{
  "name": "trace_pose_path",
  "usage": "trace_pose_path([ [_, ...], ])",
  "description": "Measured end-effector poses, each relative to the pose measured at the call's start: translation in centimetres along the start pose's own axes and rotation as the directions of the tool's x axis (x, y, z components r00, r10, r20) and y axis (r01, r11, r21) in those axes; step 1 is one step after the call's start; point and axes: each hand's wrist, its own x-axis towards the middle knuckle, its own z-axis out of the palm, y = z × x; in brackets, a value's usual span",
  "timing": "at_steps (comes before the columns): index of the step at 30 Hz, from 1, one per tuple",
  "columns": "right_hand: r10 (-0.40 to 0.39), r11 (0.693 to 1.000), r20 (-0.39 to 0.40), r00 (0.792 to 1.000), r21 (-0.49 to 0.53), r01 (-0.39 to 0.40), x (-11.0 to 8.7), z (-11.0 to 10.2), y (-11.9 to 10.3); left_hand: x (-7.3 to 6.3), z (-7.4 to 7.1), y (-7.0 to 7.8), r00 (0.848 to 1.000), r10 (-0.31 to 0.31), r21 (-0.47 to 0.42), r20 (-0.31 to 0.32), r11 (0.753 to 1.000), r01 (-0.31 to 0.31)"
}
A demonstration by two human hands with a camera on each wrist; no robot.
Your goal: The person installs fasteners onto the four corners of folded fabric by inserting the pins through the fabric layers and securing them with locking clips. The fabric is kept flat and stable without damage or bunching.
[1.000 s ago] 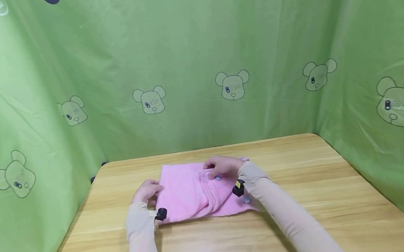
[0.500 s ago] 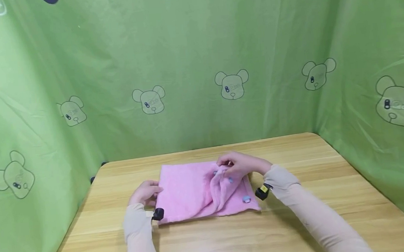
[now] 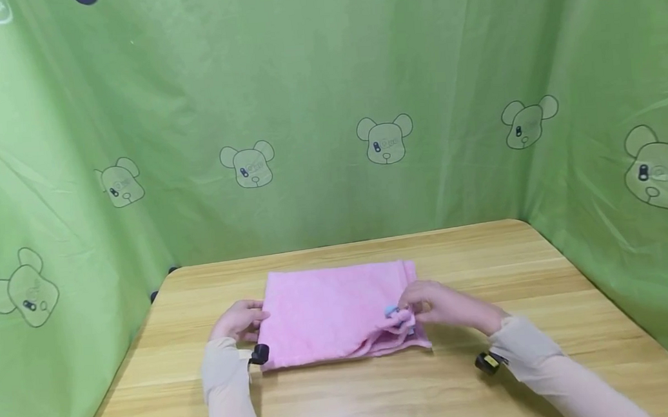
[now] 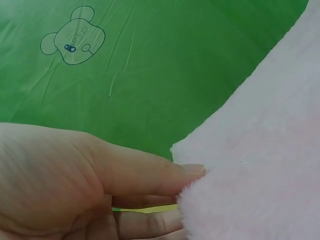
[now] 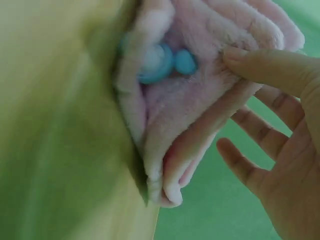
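A pink fluffy cloth (image 3: 324, 312), folded into a rectangle, lies on the wooden table. My left hand (image 3: 241, 319) pinches its left edge, with the thumb (image 4: 185, 172) on top and the fingertips hidden under the fabric. At the front right corner my right hand (image 3: 442, 303) pinches a lifted, bunched part of the cloth. The right wrist view shows its thumb (image 5: 245, 59) on the folds while the other fingers (image 5: 250, 165) spread behind. Between those folds sit small rounded blue pieces (image 5: 186, 61), one of them partly white.
The wooden table (image 3: 359, 400) extends around the cloth on all sides. Green curtains (image 3: 312, 61) printed with bear heads stand behind it and to both sides. Each wrist carries a small black camera (image 3: 487, 363).
My right hand has moved right and toward the front, drawing the bunched top layer to the front right corner. The cloth's middle now lies flatter. My left hand stays at the left edge.
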Motion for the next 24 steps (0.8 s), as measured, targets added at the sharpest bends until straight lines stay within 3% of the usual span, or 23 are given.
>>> trace_pose_path([
  [2,-0.059,0.991,-0.014,0.998,-0.123,0.057,-0.7,0.1,-0.4,0.0,0.0,0.0,1.000,0.003,0.003,0.006,1.000,-0.003],
  [5,-0.071,0.959,0.026,0.997,-0.272,0.075,-1.7,0.0,-1.3,-0.1,0.1,0.0,1.000,0.007,0.004,0.022,1.000,-0.007],
  [8,0.010,0.939,0.105,0.994,-0.343,0.026,-2.4,-0.4,-2.5,0.0,0.1,-0.1,1.000,0.003,-0.007,0.018,1.000,-0.002],
  [12,0.065,0.946,0.150,0.986,-0.325,-0.013,-2.7,-0.7,-3.1,0.1,0.0,-0.3,1.000,-0.005,-0.015,-0.004,1.000,0.005],
  [16,0.113,0.971,0.157,0.981,-0.226,-0.076,-2.8,-0.9,-3.2,0.0,0.0,-0.1,1.000,-0.005,-0.008,-0.014,1.000,0.005],
  [20,0.176,0.979,0.154,0.972,-0.130,-0.156,-2.8,-1.4,-3.1,-0.5,-0.3,0.7,0.999,-0.004,0.006,-0.039,1.000,0.004],
  [24,0.176,0.977,0.110,0.978,-0.142,-0.160,-3.0,-2.5,-2.7,-1.2,-1.0,2.0,0.997,0.008,0.055,-0.079,0.998,-0.004],
])
